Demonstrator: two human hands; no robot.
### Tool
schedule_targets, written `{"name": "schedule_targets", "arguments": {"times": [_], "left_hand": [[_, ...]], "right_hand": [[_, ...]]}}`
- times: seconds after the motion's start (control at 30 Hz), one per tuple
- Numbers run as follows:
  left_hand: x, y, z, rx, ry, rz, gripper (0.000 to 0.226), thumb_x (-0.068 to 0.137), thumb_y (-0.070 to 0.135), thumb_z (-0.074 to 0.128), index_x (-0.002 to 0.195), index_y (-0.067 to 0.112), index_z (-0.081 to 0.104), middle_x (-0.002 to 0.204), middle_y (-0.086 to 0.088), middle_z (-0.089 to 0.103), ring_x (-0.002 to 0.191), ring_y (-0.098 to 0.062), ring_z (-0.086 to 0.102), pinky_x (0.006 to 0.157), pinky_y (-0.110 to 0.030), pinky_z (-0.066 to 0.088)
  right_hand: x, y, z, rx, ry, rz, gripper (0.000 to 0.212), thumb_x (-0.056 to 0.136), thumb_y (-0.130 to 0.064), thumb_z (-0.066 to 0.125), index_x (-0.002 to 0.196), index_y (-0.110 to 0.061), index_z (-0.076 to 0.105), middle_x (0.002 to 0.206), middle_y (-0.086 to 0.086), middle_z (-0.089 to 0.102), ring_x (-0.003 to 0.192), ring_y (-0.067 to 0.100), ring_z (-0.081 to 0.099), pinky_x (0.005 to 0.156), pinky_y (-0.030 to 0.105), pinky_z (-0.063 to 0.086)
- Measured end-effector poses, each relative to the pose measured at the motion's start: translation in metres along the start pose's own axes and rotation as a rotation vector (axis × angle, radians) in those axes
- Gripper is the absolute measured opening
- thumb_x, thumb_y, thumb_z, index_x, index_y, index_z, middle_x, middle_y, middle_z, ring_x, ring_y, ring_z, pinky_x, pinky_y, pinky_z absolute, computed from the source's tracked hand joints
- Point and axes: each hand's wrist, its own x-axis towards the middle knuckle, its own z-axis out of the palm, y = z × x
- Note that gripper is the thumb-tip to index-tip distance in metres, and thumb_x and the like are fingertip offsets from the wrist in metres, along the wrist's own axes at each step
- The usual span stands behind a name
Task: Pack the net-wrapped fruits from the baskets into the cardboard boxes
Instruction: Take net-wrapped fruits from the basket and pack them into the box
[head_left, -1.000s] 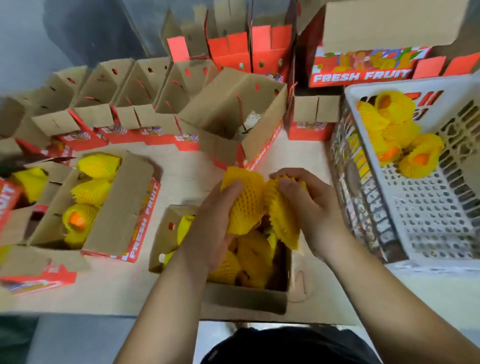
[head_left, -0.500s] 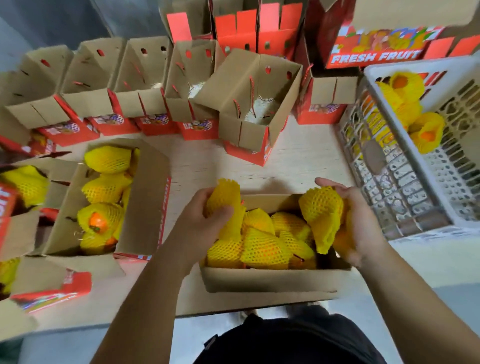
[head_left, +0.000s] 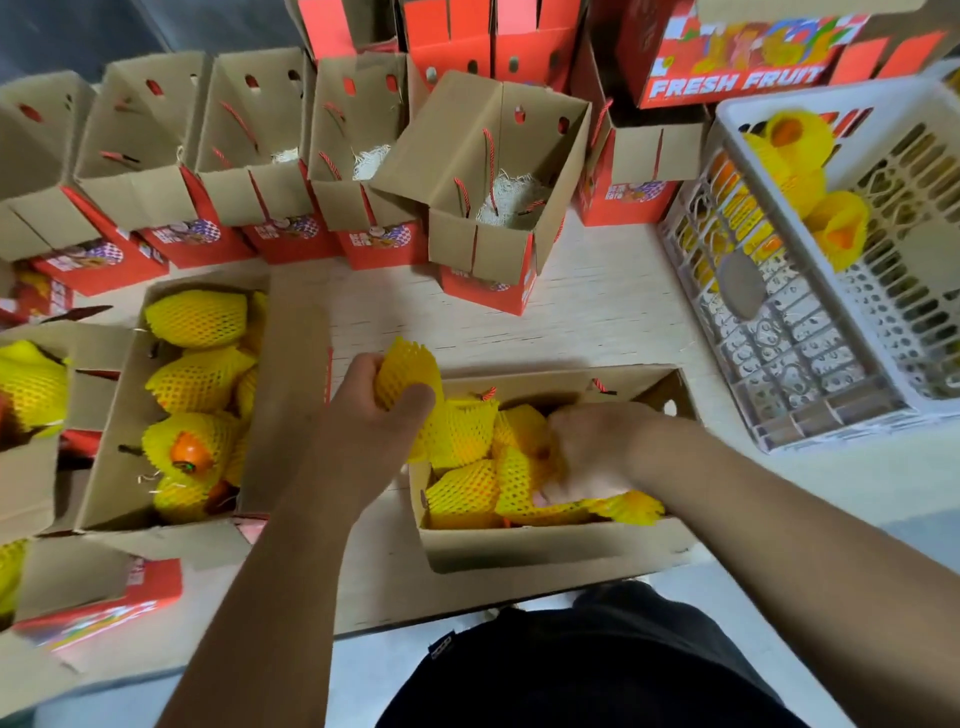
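Curled around a yellow net-wrapped fruit (head_left: 406, 375), the left hand (head_left: 371, 421) holds it over the far left corner of the cardboard box (head_left: 550, 545) that sits at the near edge of the worktop (head_left: 597, 317). The right hand (head_left: 592, 452) reaches down inside that same box among the packed fruits (head_left: 467, 488); it is motion-blurred, so whether its fingers are closed on anything cannot be told. The box is nearly full of yellow-netted fruit, its flaps folded outward.

To the left on the worktop lies a second filled box (head_left: 124, 415), where one fruit shows orange skin through the open end of its net. Along the far edge stands a row of open boxes (head_left: 249, 171) with red printed sides, some with pale shredded padding at the bottom; one of them (head_left: 498, 244) is turned at an angle and set nearer the middle. At the right edge a white plastic basket (head_left: 810, 395) holds several more netted fruits (head_left: 815, 176) in its far end. Behind it a red carton reads FRESH FRUIT (head_left: 737, 83).
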Motion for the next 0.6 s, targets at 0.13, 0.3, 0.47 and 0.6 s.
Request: {"name": "schedule_targets", "arguments": {"times": [0.13,0.3,0.47,0.6], "left_hand": [[0.004,-0.004,0.001,0.011,0.017,-0.008,0.027,0.075,0.064,0.060,0.098,0.051,0.056,0.081,0.009,0.065,0.063,-0.003,0.062,0.062,-0.046,0.055],[-0.009,0.002,0.008,0.044,0.018,0.026,0.025,0.079,0.057,0.063,0.099,0.046,0.054,0.081,0.015,0.066,0.067,-0.004,0.064,0.055,-0.034,0.050],[-0.020,0.016,0.009,0.169,-0.059,0.115,0.038,0.079,0.071,0.060,0.108,0.048,0.053,0.092,0.022,0.063,0.082,0.002,0.063,0.063,-0.027,0.047],[-0.026,0.023,0.015,0.229,-0.099,0.177,0.055,0.078,0.073,0.064,0.123,0.041,0.057,0.107,0.016,0.061,0.097,-0.006,0.061,0.080,-0.033,0.049]], "right_hand": [[0.028,-0.028,0.002,-0.096,-0.065,0.085,0.073,0.083,-0.068,0.070,0.136,-0.019,0.057,0.134,0.004,0.063,0.122,0.032,0.060,0.083,0.040,0.048],[0.039,-0.039,0.030,-0.305,0.066,0.135,0.051,0.088,-0.047,0.074,0.131,-0.023,0.061,0.134,0.004,0.062,0.130,0.030,0.046,0.085,0.044,0.039],[0.022,-0.008,0.014,-0.130,0.145,-0.008,0.059,0.080,-0.060,0.077,0.124,-0.029,0.055,0.120,0.001,0.065,0.115,0.026,0.057,0.085,0.039,0.050],[-0.031,0.050,-0.018,0.652,0.480,-0.030,0.036,0.080,-0.046,0.083,0.102,-0.028,0.061,0.103,-0.006,0.067,0.093,0.014,0.063,0.081,0.029,0.051]]}}
